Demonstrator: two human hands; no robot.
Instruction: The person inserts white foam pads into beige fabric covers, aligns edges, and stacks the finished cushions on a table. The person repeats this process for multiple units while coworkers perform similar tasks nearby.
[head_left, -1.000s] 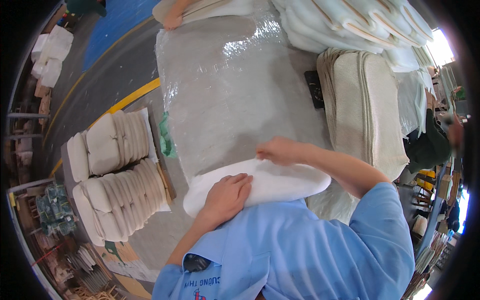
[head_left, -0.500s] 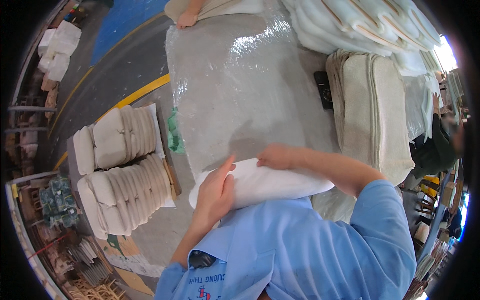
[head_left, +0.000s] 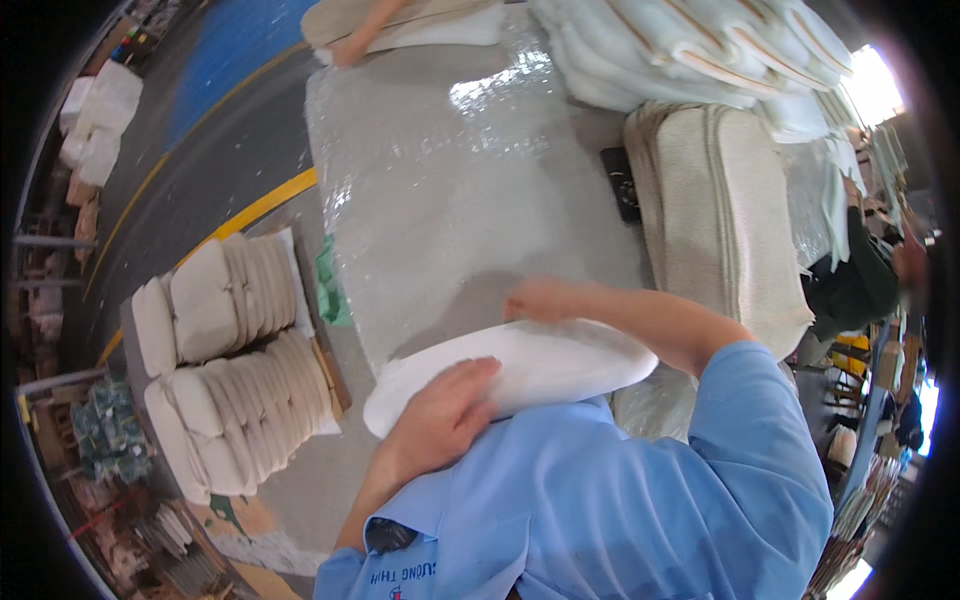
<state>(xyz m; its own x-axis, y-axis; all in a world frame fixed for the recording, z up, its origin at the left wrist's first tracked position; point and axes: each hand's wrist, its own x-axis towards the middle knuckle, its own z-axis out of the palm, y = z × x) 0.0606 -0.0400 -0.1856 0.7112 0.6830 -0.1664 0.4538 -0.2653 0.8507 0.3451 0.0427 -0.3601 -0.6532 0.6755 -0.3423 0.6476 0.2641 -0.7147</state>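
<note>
Against the front of my blue shirt lies a white padded cushion piece (head_left: 545,368), long and rounded at its ends, on the near edge of the plastic-covered table. My left hand (head_left: 445,410) rests flat on its near left part, fingers stretched out. At its far edge is my right hand (head_left: 545,300), fingers curled in and slightly blurred; whatever they hold is hidden. Beyond, clear plastic sheeting (head_left: 420,200) covers the grey tabletop. To the right stands a stack of beige cushion covers (head_left: 725,210).
Rows of beige cushions (head_left: 245,400) stand at the left, near a green plastic scrap (head_left: 330,285). A black object (head_left: 620,185) lies beside the covers. White padding (head_left: 660,50) is piled at the far right. Another person's hand (head_left: 350,48) touches a beige cushion (head_left: 430,22) at the far edge.
My left hand has moved right and flattened onto the white piece. My right hand has lifted slightly away from its far edge. The view has shifted a little.
</note>
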